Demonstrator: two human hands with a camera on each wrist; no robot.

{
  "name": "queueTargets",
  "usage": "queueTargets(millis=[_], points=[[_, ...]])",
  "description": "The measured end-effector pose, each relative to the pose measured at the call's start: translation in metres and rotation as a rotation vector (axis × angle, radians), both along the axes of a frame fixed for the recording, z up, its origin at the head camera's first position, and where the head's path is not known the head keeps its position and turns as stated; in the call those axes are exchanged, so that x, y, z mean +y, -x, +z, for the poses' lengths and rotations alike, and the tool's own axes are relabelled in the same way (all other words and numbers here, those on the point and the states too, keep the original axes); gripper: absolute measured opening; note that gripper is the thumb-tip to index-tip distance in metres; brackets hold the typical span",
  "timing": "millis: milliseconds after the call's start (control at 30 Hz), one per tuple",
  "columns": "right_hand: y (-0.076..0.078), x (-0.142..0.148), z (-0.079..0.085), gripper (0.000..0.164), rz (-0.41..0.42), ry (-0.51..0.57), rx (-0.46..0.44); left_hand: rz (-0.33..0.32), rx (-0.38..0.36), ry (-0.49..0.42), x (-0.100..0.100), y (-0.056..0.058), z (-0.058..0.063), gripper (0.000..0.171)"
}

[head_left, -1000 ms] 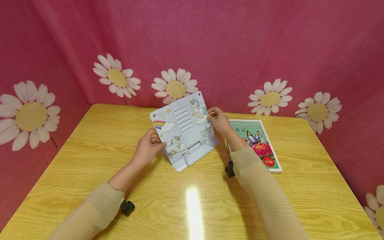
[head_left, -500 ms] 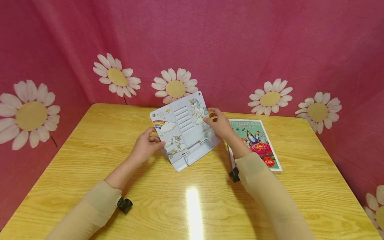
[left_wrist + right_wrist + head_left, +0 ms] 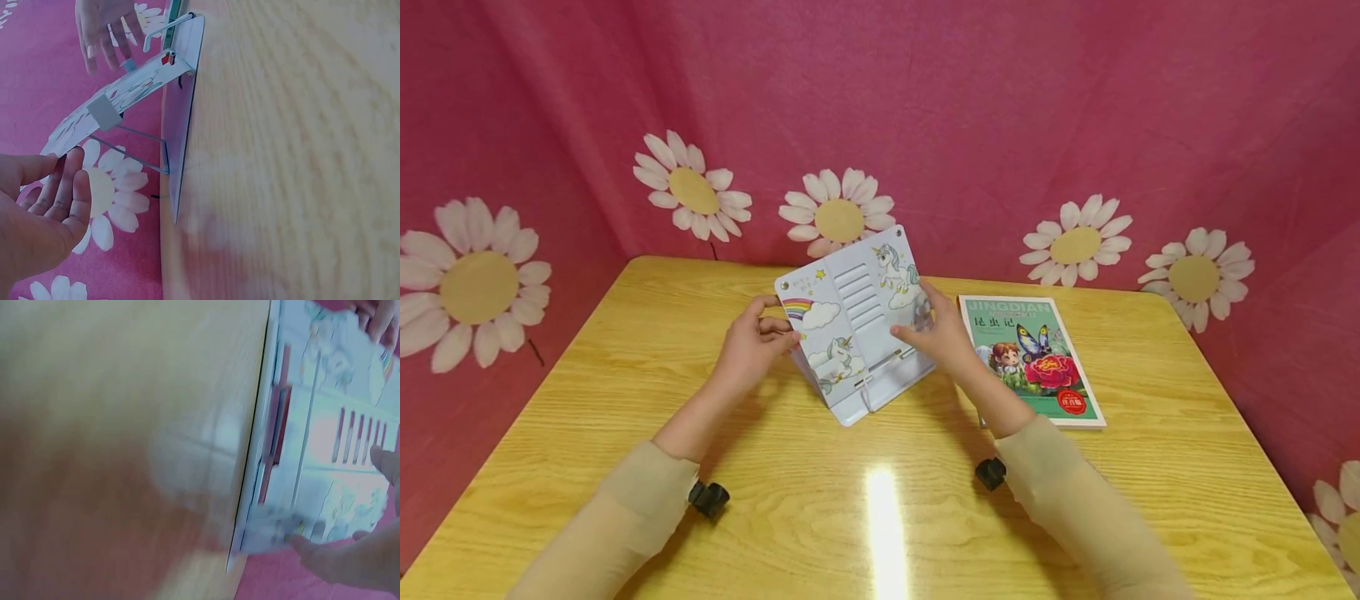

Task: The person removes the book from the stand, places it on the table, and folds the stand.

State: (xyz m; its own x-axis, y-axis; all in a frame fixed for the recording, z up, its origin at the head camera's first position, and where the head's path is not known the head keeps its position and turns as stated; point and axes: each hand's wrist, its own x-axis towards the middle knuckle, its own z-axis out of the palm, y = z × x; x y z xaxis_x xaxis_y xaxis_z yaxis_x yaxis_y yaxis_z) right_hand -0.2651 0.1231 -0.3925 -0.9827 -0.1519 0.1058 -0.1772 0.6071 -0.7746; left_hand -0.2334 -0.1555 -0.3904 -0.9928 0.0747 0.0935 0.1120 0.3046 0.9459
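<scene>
A white book stand (image 3: pixel 868 337) with unicorn and rainbow pictures stands tilted on the wooden table, turned at an angle. My left hand (image 3: pixel 748 342) pinches the panel's left edge between thumb and fingers. In the left wrist view, that thumb (image 3: pixel 34 167) lies on the panel's edge, and a wire prop (image 3: pixel 134 150) runs from the panel's back to the flat base (image 3: pixel 182 119). Across the panel's right side spreads my right hand (image 3: pixel 946 337), its thumb over the picture face and its other fingers straight near the right edge. It covers part of the wire page holder.
A green-covered book (image 3: pixel 1037 358) with a butterfly and a red flower lies flat just right of the stand, partly behind the right forearm. Behind the table (image 3: pixel 625 333) hangs a pink curtain (image 3: pixel 970 142) with large daisies.
My right hand has slid from the right edge inward and down over the panel's front, uncovering more of the book. My left hand has moved slightly up the left edge. The stand has stayed put.
</scene>
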Motion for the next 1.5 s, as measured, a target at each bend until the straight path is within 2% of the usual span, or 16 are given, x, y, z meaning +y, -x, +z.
queueTargets(millis=[267, 433, 767, 1067, 1233, 1500], points=[[-0.025, -0.014, 0.001, 0.084, -0.001, 0.078, -0.033, 0.018, 0.024, -0.003, -0.004, 0.004, 0.011, 0.053], [-0.033, -0.024, 0.000, 0.085, 0.018, 0.139, -0.065, 0.017, 0.059, -0.008, -0.008, 0.008, 0.016, 0.051], [-0.027, -0.035, -0.005, 0.080, 0.012, 0.147, -0.045, -0.017, 0.108, -0.017, -0.010, 0.014, 0.021, 0.048], [-0.023, -0.041, -0.004, 0.084, -0.015, 0.063, -0.069, -0.012, 0.118, 0.023, -0.009, 0.011, 0.023, 0.044], [-0.023, -0.043, -0.002, 0.085, -0.008, 0.060, -0.085, -0.005, 0.121, 0.010, -0.008, 0.009, 0.025, 0.043], [-0.020, -0.044, -0.002, 0.086, -0.016, 0.054, -0.099, -0.035, 0.115, -0.015, -0.004, 0.005, 0.023, 0.041]])
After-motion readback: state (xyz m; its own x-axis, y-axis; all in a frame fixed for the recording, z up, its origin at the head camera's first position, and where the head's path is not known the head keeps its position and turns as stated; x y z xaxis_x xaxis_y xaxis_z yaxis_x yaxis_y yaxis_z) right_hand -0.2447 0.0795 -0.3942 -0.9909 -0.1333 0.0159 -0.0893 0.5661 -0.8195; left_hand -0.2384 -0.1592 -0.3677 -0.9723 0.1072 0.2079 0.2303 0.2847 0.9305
